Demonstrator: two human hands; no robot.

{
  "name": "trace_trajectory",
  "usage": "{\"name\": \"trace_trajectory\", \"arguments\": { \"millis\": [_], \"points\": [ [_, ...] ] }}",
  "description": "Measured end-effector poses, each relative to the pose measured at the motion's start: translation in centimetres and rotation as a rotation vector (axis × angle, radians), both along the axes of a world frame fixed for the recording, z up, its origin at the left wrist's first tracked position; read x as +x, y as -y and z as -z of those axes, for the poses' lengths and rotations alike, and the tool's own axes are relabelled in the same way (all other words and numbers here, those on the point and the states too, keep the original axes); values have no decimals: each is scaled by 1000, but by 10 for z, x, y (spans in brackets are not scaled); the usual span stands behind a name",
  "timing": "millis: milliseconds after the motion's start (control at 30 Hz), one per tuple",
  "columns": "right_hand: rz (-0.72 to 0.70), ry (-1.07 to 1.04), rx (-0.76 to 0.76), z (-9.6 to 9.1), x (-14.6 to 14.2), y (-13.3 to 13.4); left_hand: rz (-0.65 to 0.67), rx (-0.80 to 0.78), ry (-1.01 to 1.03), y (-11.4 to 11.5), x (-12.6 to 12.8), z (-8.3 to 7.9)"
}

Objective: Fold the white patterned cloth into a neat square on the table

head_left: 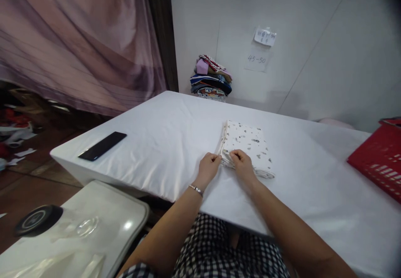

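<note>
- Already folded: printed white cloth (247,142), lying flat in several layers just right of centre in the frame, on the white table (150,144).
- Clamped on the cloth's near left corner, fingertips together: left hand (209,170).
- Likewise pinched together, on a small bit of cloth at the near edge, just beside: right hand (243,164).
- Done, by judgement: main folds, with a compact rectangular shape reached.
- Left, by judgement: loose, uneven layers at the pinched corner, not yet flush.
- Not determinable: layer count; condition of the underside.
- Farther out, untouched: black flat device (102,146) at left of the frame; red basket (380,156) at the right edge; fabric pile (211,77) at upper centre, beyond the table.
</note>
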State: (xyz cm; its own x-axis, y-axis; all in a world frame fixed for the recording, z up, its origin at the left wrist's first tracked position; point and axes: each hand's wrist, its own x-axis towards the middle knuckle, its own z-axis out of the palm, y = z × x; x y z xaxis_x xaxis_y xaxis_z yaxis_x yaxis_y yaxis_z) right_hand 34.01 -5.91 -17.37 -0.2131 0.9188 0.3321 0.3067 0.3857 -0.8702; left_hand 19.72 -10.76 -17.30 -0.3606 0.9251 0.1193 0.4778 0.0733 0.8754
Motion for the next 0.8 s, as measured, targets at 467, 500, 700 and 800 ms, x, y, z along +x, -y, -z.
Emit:
{"name": "trace_trajectory", "arguments": {
  "millis": [467,500,700,800],
  "points": [
    [-140,445,286,-5,-2,4,13,54,11,0,2,-1],
    [-135,442,284,-5,-2,4,19,68,14,0,1,0],
    [-80,296,165,1,-1,2,-95,70,9,1,-9,-4],
    [-62,166,67,3,0,0,-150,34,-51,4,-13,-6]
  ]
}}
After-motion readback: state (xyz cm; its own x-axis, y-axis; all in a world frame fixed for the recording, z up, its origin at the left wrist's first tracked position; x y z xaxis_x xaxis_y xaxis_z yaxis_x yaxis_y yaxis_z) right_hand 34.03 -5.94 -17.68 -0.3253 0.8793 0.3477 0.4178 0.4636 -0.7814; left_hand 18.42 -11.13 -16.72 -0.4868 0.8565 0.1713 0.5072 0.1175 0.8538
